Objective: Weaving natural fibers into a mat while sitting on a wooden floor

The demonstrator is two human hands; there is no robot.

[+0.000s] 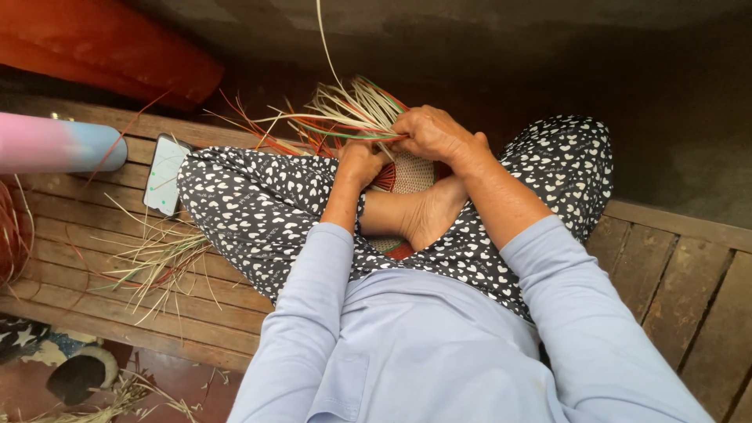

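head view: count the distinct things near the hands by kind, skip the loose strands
hands: 2 (left, right)
woven basket piece: 1
phone: 1
pink and blue bottle: 1
dark sandal: 1
total: 6

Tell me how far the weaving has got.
Done: a round woven piece in tan and red sits in the lap, its centre tightly filled. In hand: the right hand pinches the loose strands at its edge, while the left hand steadies the piece. Left: many long strands fan out unwoven, and spare straws lie on the wooden bench.
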